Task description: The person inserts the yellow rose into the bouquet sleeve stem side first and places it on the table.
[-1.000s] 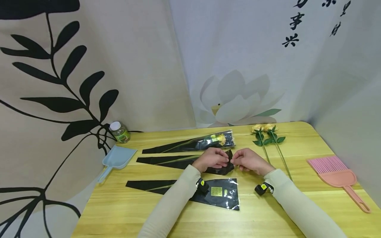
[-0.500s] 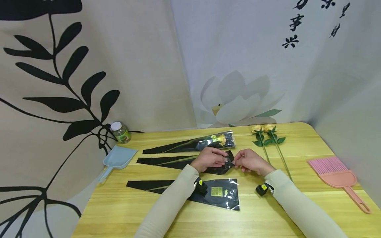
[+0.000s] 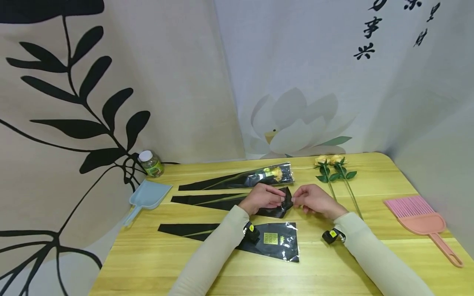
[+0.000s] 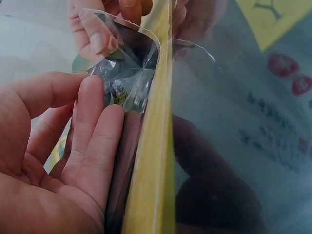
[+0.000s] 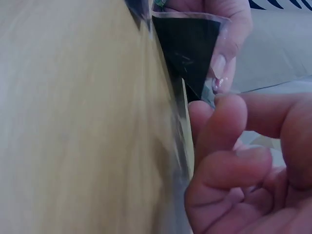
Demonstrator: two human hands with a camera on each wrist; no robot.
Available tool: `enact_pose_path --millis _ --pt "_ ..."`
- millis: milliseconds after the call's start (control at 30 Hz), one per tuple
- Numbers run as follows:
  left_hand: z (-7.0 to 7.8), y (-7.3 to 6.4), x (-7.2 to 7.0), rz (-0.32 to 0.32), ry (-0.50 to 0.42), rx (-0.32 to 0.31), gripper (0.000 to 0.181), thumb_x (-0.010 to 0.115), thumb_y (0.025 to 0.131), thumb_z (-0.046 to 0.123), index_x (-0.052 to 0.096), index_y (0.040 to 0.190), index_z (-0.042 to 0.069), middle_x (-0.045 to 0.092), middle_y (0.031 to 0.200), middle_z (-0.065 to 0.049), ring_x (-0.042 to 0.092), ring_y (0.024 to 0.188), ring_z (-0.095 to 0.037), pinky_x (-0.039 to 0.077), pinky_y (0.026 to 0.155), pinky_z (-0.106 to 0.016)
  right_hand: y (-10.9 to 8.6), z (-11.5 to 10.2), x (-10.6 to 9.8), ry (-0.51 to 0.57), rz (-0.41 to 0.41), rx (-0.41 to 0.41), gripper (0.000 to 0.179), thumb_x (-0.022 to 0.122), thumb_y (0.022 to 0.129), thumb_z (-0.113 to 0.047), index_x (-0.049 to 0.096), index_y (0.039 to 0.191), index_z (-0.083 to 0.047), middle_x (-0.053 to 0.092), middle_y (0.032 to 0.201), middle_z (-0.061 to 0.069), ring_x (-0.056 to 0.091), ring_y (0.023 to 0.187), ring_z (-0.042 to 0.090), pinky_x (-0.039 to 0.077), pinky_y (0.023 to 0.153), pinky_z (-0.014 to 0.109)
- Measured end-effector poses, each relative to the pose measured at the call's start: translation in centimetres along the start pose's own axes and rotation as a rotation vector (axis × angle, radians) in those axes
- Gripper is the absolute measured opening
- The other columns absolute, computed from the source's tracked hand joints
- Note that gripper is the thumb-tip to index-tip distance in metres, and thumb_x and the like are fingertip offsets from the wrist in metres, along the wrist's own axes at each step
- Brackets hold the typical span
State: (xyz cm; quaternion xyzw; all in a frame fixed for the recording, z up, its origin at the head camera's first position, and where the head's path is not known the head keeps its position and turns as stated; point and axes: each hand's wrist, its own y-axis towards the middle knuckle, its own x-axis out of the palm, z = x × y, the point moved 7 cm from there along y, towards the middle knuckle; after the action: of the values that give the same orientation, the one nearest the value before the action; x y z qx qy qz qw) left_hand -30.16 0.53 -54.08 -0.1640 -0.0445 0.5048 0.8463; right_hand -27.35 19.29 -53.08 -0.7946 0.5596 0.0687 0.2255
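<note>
A tapered black flower sleeve (image 3: 209, 199) with a clear film front lies across the middle of the table, its wide mouth lifted and crumpled. My left hand (image 3: 261, 199) pinches the mouth's edge between thumb and forefinger; in the left wrist view its other fingers lie along the film (image 4: 129, 80). Opposite it, my right hand (image 3: 316, 200) has thumb and forefinger together at the mouth's right edge. The right wrist view shows those fingertips at a corner of the black sheet (image 5: 187, 48). Behind lies a sleeve (image 3: 255, 179) with a yellow rose (image 3: 276, 174) inside; in front, a flat sleeve (image 3: 270, 248) with a gold label.
Two yellow roses (image 3: 329, 161) on long stems lie right of the sleeves. A pink brush (image 3: 422, 222) is at the table's right edge, a blue dustpan (image 3: 149, 195) at the left. A white-lidded jar (image 3: 151, 164) stands at the back left, near the fabric wall (image 3: 185, 102).
The right hand has drawn slightly to the right, so the fingertips of both hands stand further apart at the sleeve's mouth. The left hand has barely moved. The other things lie as before.
</note>
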Motion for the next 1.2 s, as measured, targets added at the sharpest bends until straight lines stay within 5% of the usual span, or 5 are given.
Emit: enact_pose_path --millis 500,833,1200 --pt "-0.1 -0.3 -0.1 0.011 0.008 0.002 0.014 0.083 0.091 0.01 0.086 0.104 0.013 0.082 0.099 -0.003 0.078 0.083 -0.014 0.068 0.078 -0.033 -1.8 0.8 -4.8 -0.044 0.134 -0.011 0.028 0.066 0.106 -0.023 0.066 0.118 0.003 0.075 0.101 0.016 0.064 0.076 0.018 0.057 0.061 0.028" --pt "-0.1 -0.2 -0.1 -0.02 -0.006 0.011 0.015 0.083 0.091 0.01 0.085 0.106 0.013 0.082 0.101 -0.003 0.079 0.086 -0.015 0.068 0.08 -0.034 -3.2 1.9 -8.5 -0.142 0.214 -0.067 0.036 0.064 0.107 -0.027 0.066 0.125 0.005 0.074 0.103 0.017 0.064 0.072 0.017 0.056 0.062 0.029" --pt "-0.2 -0.1 -0.1 -0.021 -0.009 0.009 0.015 0.084 0.091 0.011 0.085 0.105 0.013 0.082 0.101 -0.003 0.079 0.086 -0.015 0.068 0.079 -0.034 -4.2 2.8 -10.1 -0.26 0.248 0.005 0.04 0.064 0.107 -0.026 0.061 0.13 0.007 0.073 0.102 0.016 0.067 0.071 0.02 0.055 0.058 0.032"
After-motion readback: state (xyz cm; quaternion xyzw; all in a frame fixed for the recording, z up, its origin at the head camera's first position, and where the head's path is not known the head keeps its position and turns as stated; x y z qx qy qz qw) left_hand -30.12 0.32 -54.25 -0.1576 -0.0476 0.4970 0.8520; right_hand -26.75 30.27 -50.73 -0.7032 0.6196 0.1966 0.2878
